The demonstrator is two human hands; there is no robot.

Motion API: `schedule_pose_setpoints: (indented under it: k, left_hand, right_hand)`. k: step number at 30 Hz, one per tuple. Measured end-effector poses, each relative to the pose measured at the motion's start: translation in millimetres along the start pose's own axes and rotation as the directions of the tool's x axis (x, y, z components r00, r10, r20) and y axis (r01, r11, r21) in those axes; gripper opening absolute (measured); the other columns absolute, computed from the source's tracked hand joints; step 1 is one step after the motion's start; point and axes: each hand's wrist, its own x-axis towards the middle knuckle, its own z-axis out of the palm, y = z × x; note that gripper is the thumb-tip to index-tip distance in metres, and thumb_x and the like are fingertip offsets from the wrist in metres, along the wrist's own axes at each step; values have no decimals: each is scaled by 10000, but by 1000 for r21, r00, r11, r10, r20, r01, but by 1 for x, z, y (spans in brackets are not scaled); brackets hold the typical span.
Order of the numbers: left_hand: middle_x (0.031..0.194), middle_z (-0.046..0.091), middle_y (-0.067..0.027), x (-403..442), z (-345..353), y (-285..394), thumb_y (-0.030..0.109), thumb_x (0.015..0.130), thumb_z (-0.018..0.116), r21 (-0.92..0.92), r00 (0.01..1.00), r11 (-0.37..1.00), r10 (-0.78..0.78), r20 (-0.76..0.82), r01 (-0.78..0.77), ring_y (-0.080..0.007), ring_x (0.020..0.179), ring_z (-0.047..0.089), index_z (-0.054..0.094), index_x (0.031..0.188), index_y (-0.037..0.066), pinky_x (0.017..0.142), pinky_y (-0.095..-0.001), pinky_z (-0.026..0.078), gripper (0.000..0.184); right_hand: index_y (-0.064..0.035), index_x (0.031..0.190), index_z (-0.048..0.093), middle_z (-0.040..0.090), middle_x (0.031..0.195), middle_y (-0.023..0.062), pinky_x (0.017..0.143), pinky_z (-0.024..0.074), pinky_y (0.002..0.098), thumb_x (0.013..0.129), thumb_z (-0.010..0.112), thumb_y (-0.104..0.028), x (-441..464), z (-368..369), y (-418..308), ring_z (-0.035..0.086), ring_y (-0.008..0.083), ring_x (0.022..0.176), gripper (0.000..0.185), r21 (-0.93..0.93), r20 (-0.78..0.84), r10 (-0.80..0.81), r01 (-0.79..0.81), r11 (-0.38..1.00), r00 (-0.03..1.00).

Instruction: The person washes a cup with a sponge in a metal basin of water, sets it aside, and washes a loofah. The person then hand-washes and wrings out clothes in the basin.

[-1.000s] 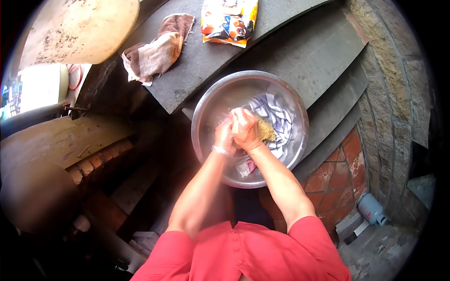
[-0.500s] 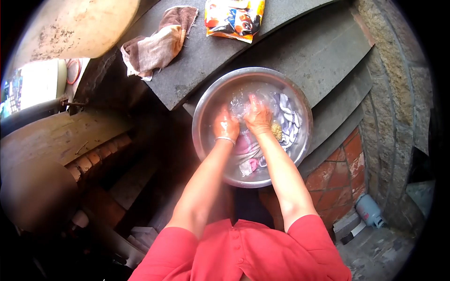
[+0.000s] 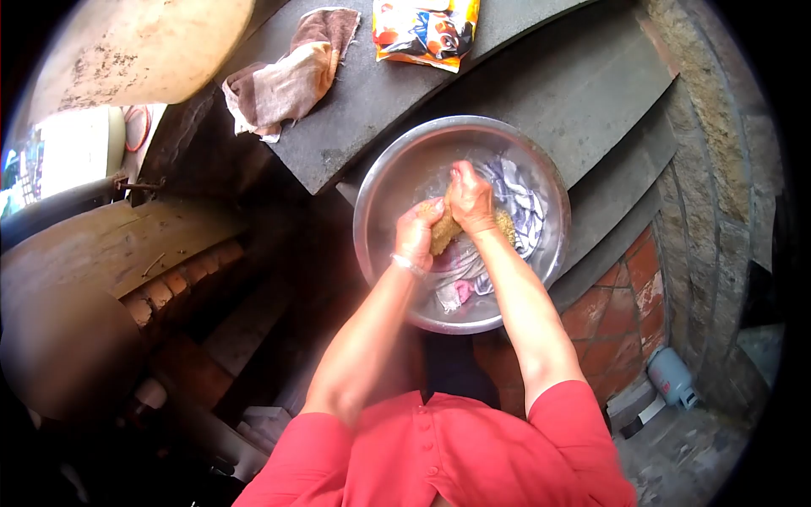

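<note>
A wide metal basin [image 3: 376, 173] holds water and several wet cloths. My left hand [image 3: 414, 232], with a bracelet at the wrist, is closed on a tan, rough-textured cloth [image 3: 443, 232] above the basin's middle. My right hand [image 3: 473, 203] is closed round the upper part of the same tan cloth, close beside the left. Another tan bit [image 3: 505, 224] shows just right of my right wrist; whether it belongs to the same cloth is hidden. A white and purple patterned cloth [image 3: 525, 203] lies along the basin's right side. Below my hands rests a pinkish-white cloth [image 3: 454, 291].
A brown and cream towel [image 3: 287, 84] and an orange packet [image 3: 427, 32] lie on the dark stone slab [image 3: 346, 135] beyond the basin. Stone wall [image 3: 714, 160] runs along the right. A grey-blue canister [image 3: 670, 376] stands on the floor at lower right.
My hands were down in the water with fingers lowered. Now they are raised and closed together on the tan cloth. The view has shifted slightly.
</note>
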Motion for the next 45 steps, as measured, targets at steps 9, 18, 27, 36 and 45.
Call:
schedule_pose_setpoints:
  k: [9,18,27,36,45]
  left_hand:
    - [941,584,-76,55,-68,-46,150,928,468,-510,823,858,243,514,66,-207,889,580,574,961,34,791,-294,470,161]
    - [980,646,-74,4,-8,9,108,892,588,51,956,992,122,-267,-113,-171,837,600,625,1068,-1,757,-295,487,211]
    - [950,642,-61,11,-15,-4,115,878,604,48,998,999,-20,-53,23,-157,820,592,633,1017,8,750,-295,487,177]
    - [966,611,-225,15,-9,-11,121,828,540,958,746,140,659,99,-251,-431,813,599,470,1279,111,718,-497,497,457]
    - [1025,648,-185,10,-18,-1,114,833,564,841,807,470,587,-73,-266,-281,906,644,496,1280,81,806,-378,502,454]
  right_hand:
    - [-35,965,577,640,802,194,684,504,421,884,579,-130,-42,-12,-80,633,389,791,125,178,24,-134,127,976,991]
    - [-70,986,560,642,816,192,654,490,475,874,577,-205,-6,11,-24,620,399,773,176,-231,-50,58,-69,971,997]
    - [-49,893,578,634,749,159,599,497,447,860,563,-107,-12,15,-3,622,376,697,69,-9,16,-243,243,970,970]
    - [-121,1155,591,495,1232,190,929,378,504,821,614,-227,-22,10,3,466,377,1111,351,-308,-70,-225,193,932,972]
    - [-54,1209,534,562,1114,198,924,362,532,781,649,-262,-9,9,5,500,384,1032,489,-224,-112,-121,93,970,986]
